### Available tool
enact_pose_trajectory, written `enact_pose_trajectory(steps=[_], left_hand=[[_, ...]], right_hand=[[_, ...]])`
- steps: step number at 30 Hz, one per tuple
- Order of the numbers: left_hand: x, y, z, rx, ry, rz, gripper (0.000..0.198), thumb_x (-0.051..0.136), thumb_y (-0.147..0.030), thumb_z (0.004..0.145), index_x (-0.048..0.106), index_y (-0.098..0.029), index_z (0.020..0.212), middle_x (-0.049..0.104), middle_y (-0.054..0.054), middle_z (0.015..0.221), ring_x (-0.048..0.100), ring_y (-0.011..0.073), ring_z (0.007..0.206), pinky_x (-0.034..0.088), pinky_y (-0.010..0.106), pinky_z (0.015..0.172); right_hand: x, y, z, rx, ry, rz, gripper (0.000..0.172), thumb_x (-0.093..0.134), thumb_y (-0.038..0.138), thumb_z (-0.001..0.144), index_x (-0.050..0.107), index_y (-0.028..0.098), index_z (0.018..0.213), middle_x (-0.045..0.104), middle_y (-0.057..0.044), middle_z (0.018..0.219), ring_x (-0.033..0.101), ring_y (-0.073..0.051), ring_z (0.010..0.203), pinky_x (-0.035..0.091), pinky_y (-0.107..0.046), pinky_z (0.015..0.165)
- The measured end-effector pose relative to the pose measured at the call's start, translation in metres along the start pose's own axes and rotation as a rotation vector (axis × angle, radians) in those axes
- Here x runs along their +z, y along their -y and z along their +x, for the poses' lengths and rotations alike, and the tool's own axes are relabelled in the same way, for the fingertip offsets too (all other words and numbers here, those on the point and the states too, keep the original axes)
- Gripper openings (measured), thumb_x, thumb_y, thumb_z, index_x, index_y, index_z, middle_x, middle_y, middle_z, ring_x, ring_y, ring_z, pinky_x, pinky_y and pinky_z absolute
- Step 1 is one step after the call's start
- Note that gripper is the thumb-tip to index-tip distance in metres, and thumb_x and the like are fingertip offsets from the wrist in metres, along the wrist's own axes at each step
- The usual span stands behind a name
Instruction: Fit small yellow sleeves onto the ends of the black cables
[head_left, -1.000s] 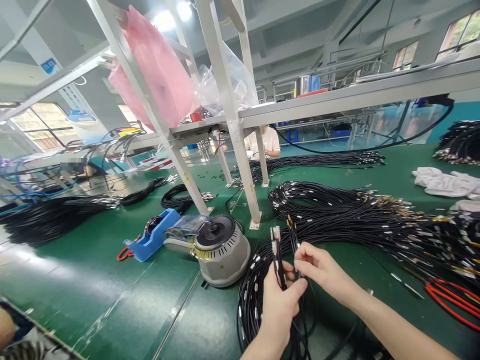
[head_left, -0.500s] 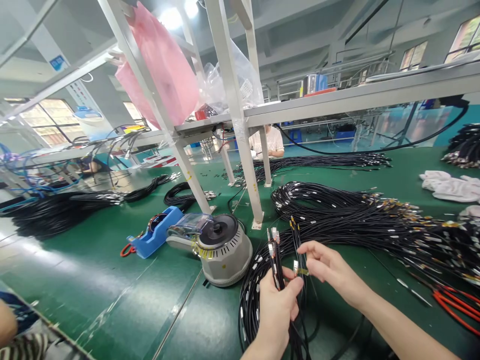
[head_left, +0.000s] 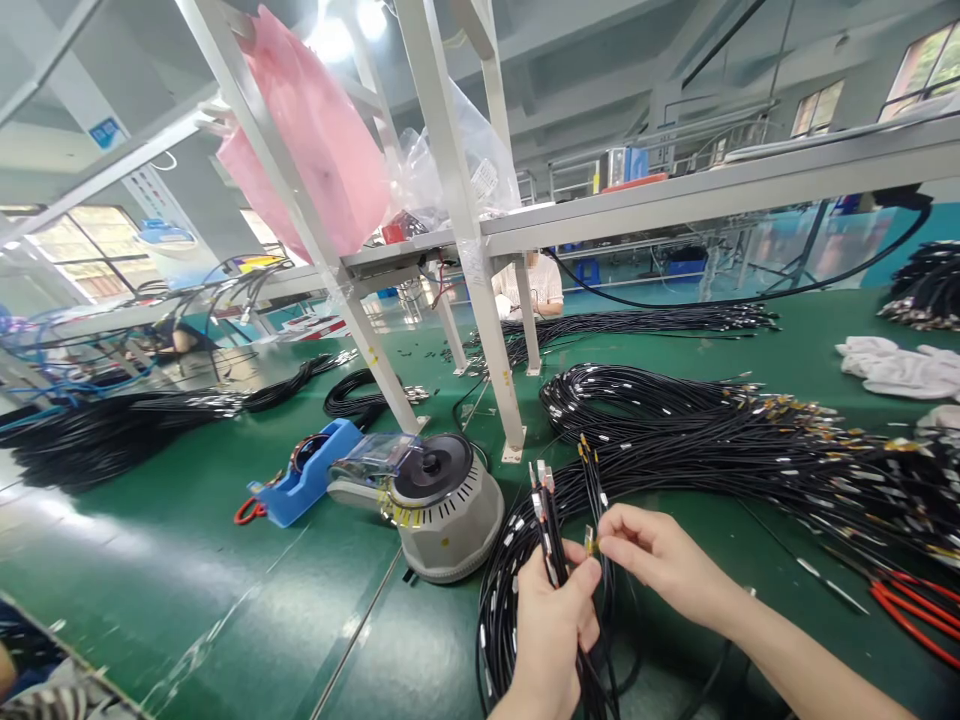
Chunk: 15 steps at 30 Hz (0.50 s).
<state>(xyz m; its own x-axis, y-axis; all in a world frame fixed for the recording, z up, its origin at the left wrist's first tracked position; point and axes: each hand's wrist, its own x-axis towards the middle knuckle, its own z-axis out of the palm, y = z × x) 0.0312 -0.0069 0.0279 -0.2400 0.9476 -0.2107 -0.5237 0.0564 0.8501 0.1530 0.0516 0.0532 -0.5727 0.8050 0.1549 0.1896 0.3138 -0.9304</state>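
My left hand [head_left: 551, 615] is wrapped round a bundle of black cables [head_left: 550, 535], whose white and silver ends point upward. Between its thumb and forefinger one cable end with a white tip sticks out to the right. A small piece of yellow tape [head_left: 592, 546] is on that end. My right hand [head_left: 656, 560] is closed in a pinch at the tape, its fingertips covering part of it. Just behind the fingertips rise more black cables with yellow-wrapped ends [head_left: 587, 450]. Coiled black cable [head_left: 495, 610] lies on the table under my left hand.
A round grey tape dispenser [head_left: 450, 515] stands left of my hands, beside a blue tape holder [head_left: 311, 475]. A large cable pile [head_left: 675, 430] spreads right. White shelf posts [head_left: 491, 350] rise from the green table [head_left: 255, 600]. Red-orange cables [head_left: 911, 610] and white gloves [head_left: 900, 367] lie right. A person [head_left: 544, 285] sits opposite.
My right hand's fingers have closed in on the yellow tape, which stuck out to the right from the cable end before. My left hand still grips the bundle.
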Motion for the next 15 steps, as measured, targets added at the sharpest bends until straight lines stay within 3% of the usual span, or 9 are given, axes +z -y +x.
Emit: enact_pose_trajectory(steps=[7,15], left_hand=[[0.0002,0.0004,0.0,-0.034,0.067,-0.089,0.032,0.072,-0.034,0.057,0.048,-0.015,0.068,0.049,-0.006,0.053,0.023,-0.0023,0.029,0.018,0.013,0.027],[-0.0005,0.0011,0.002,-0.027,0.085,-0.101,0.03,0.07,-0.033,0.059,0.048,-0.015,0.067,0.05,-0.005,0.053,0.024,-0.0022,0.029,0.019,0.013,0.027]], right_hand=[[0.0062,-0.0008,-0.0002,-0.013,-0.015,0.018,0.023,0.047,0.033,0.082,0.047,0.019,0.064,0.039,0.005,0.055,0.033,-0.011,0.05,0.027,-0.022,0.045],[0.0092,-0.0005,-0.0002,-0.006,-0.026,0.051,0.025,0.047,0.039,0.082,0.049,0.02,0.066,0.046,0.003,0.057,0.036,-0.011,0.049,0.028,-0.022,0.045]])
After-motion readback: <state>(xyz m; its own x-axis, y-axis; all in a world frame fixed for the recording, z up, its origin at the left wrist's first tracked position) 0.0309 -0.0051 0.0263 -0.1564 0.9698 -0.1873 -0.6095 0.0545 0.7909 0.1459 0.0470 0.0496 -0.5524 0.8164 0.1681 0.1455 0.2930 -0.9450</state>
